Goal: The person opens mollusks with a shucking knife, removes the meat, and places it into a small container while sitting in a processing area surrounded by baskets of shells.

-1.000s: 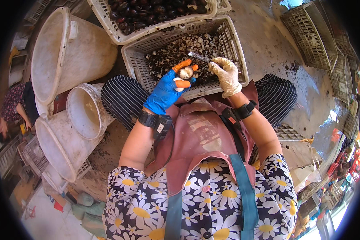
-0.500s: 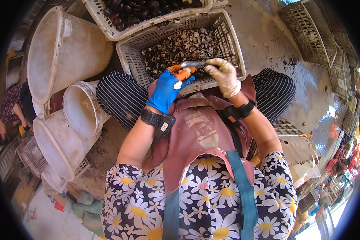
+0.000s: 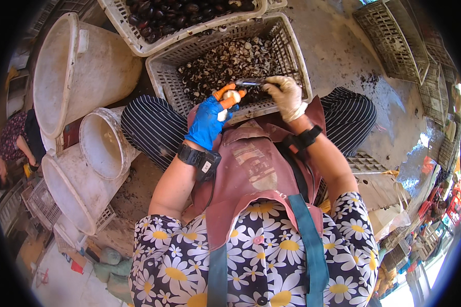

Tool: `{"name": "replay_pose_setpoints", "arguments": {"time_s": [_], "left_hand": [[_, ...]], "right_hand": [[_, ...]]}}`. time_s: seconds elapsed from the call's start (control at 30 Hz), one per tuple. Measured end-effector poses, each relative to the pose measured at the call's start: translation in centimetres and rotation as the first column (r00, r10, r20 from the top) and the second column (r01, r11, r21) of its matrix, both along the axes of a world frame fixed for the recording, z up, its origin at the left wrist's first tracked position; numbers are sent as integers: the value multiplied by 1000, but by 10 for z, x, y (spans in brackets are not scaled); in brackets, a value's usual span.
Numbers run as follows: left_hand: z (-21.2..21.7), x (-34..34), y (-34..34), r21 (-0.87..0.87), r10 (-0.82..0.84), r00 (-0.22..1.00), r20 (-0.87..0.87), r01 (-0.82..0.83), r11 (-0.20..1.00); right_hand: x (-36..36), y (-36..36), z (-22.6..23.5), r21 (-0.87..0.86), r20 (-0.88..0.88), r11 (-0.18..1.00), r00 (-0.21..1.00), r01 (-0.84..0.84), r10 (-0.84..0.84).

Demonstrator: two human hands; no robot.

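The left hand (image 3: 207, 118), in a blue glove with orange finger covers, pinches a pale rounded piece (image 3: 232, 95) between its fingertips, a second pale piece (image 3: 222, 115) lying nearer the palm. The right hand (image 3: 287, 100), in an off-white glove, grips a slim metal tool (image 3: 249, 82) between thumb and fingers, its end directed leftward beside the pale rounded piece; whether they touch cannot be told. Both hands are above the near side of a perforated crate (image 3: 165, 71) containing dark and pale fragments (image 3: 241, 56).
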State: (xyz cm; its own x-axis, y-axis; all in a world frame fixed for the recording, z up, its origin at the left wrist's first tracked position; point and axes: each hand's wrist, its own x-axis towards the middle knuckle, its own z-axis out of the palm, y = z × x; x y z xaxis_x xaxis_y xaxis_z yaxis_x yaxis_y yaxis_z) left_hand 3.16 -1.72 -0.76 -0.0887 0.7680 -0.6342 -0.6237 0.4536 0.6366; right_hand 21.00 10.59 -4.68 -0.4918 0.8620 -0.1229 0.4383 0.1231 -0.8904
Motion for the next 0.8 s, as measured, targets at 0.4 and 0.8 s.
{"name": "replay_pose_setpoints", "arguments": {"time_s": [0.4, 0.8], "left_hand": [[1, 18, -2, 45, 230, 966, 118, -237, 971], [-10, 0, -11, 156, -206, 796, -569, 350, 924]], "right_hand": [[0, -9, -12, -198, -225, 980, 972, 26, -71], [-14, -23, 4, -170, -243, 979, 967, -116, 73]]}}
